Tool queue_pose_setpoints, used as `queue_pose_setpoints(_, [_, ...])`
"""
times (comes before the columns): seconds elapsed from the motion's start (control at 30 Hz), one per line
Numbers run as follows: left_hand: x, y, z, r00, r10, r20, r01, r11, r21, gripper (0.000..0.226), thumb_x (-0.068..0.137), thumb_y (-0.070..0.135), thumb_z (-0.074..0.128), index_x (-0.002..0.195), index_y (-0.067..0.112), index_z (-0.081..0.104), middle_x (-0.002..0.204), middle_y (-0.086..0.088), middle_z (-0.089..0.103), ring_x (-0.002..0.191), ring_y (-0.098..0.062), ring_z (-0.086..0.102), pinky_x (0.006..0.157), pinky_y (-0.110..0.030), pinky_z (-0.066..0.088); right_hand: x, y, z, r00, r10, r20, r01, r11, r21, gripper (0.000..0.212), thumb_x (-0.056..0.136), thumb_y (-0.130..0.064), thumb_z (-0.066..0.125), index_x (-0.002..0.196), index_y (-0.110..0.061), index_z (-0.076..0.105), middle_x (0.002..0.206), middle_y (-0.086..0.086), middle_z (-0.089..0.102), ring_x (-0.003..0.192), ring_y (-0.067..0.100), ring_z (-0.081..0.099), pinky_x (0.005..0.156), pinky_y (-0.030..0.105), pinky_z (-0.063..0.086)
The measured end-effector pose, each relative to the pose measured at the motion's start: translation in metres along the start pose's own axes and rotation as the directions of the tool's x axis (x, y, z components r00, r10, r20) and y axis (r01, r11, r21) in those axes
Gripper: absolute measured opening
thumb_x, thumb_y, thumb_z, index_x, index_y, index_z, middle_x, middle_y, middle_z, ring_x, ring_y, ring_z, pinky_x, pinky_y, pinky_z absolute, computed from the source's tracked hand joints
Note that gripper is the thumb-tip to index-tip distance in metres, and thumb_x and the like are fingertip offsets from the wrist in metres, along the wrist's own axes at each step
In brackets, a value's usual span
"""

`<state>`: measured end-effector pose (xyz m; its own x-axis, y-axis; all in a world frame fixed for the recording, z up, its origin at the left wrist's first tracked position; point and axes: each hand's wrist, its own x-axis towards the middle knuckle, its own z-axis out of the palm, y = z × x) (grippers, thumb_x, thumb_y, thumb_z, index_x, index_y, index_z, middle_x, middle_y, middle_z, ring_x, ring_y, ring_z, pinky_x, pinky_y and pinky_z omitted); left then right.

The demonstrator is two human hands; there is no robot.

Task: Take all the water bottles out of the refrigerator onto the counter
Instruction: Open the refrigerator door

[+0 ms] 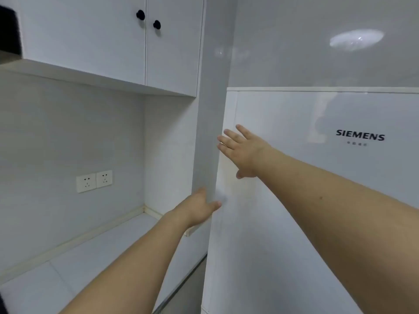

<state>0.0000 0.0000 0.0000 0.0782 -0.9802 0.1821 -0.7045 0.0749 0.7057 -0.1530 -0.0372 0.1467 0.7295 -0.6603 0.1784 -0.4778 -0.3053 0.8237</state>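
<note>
White glossy refrigerator door shut; no bottles in sight.
Left hand curls round the door's left edge beside the pale tiled counter; right hand spread flat, holding nothing.

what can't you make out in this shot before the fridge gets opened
Head view, the only one:
- Water bottles: none visible; the shut refrigerator door hides the inside.
- Left hand fingertips: hidden round the door's edge, so its grip is unclear.
- Small print under the SIEMENS logo: too small to read.
- Counter: its near part is cut off by the frame's bottom edge.
</note>
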Motion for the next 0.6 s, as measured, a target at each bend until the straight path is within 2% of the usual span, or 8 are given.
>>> queue_pose_setpoints(0.03, [0.004, 0.0, 0.002, 1.0, 0.011, 0.006, -0.011, 1.0, -0.013, 0.066, 0.093, 0.053, 0.05, 0.148, 0.022, 0.03, 0.15, 0.002, 0.039, 0.134, -0.019, 0.04, 0.111, -0.036, 0.034, 0.005, 0.0, 0.0, 1.0, -0.006, 0.006, 0.007, 0.999, -0.049, 0.094, 0.09, -0.058, 0.051, 0.154, -0.017, -0.004, 0.161, 0.005, -0.014, 0.147, 0.026, -0.017, 0.115, 0.05, -0.014])
queue_pose_setpoints(0.17, [0.029, -0.004, 0.009, 1.0, 0.027, 0.011, -0.026, 0.999, -0.033, 0.065, 0.097, 0.047, 0.048, 0.15, 0.018, 0.026, 0.153, 0.0, 0.034, 0.139, -0.021, 0.034, 0.109, -0.031, 0.029, 0.028, -0.001, 0.01, 0.999, -0.022, 0.027, 0.023, 0.999, -0.043, 0.091, 0.088, -0.065, 0.046, 0.154, -0.021, 0.0, 0.161, 0.003, -0.014, 0.146, 0.026, -0.019, 0.113, 0.053, -0.016])
queue_pose_setpoints(0.27, [0.039, -0.007, 0.014, 0.999, 0.031, 0.018, -0.03, 0.996, -0.089, 0.059, 0.097, 0.048, 0.046, 0.147, 0.021, 0.031, 0.149, 0.005, 0.039, 0.137, -0.02, 0.038, 0.11, -0.031, 0.031, 0.034, 0.001, 0.014, 0.999, -0.017, 0.038, 0.021, 0.996, -0.088, 0.09, 0.089, -0.064, 0.046, 0.154, -0.022, 0.001, 0.161, 0.002, -0.012, 0.146, 0.026, -0.019, 0.113, 0.054, -0.017])
queue_pose_setpoints(0.33, [0.047, -0.011, 0.019, 0.999, 0.032, 0.015, -0.03, 0.991, -0.127, 0.053, 0.095, 0.051, 0.047, 0.139, 0.024, 0.043, 0.141, 0.007, 0.049, 0.129, -0.018, 0.047, 0.109, -0.037, 0.037, 0.038, 0.003, 0.016, 0.999, -0.023, 0.03, 0.026, 0.994, -0.107, 0.091, 0.088, -0.065, 0.047, 0.154, -0.023, 0.001, 0.161, 0.002, -0.012, 0.146, 0.026, -0.02, 0.113, 0.055, -0.017])
queue_pose_setpoints(0.4, [0.054, -0.012, 0.026, 1.0, 0.028, 0.0, -0.028, 0.982, -0.184, 0.042, 0.093, 0.05, 0.049, 0.125, 0.023, 0.053, 0.125, 0.007, 0.06, 0.114, -0.015, 0.057, 0.101, -0.04, 0.045, 0.042, 0.002, 0.017, 0.999, -0.024, 0.023, 0.027, 0.993, -0.111, 0.092, 0.086, -0.066, 0.049, 0.154, -0.024, 0.003, 0.162, 0.002, -0.008, 0.146, 0.027, -0.02, 0.111, 0.055, -0.019])
queue_pose_setpoints(0.53, [0.059, -0.014, 0.033, 1.0, -0.01, -0.017, 0.004, 0.945, -0.328, 0.026, 0.094, 0.042, 0.055, 0.107, 0.021, 0.061, 0.106, 0.007, 0.068, 0.1, -0.015, 0.064, 0.094, -0.039, 0.051, 0.045, -0.002, 0.017, 1.0, -0.019, 0.012, 0.02, 0.995, -0.097, 0.089, 0.085, -0.063, 0.054, 0.153, -0.023, 0.014, 0.16, 0.004, 0.005, 0.147, 0.028, -0.017, 0.111, 0.056, -0.018])
queue_pose_setpoints(0.6, [0.059, -0.014, 0.033, 1.0, -0.006, -0.022, -0.002, 0.932, -0.363, 0.028, 0.092, 0.042, 0.058, 0.108, 0.021, 0.063, 0.105, 0.008, 0.07, 0.099, -0.014, 0.066, 0.093, -0.04, 0.052, 0.045, -0.003, 0.017, 1.0, -0.014, 0.003, 0.015, 0.996, -0.087, 0.087, 0.085, -0.061, 0.056, 0.152, -0.022, 0.016, 0.16, 0.004, 0.007, 0.147, 0.028, -0.015, 0.112, 0.056, -0.016])
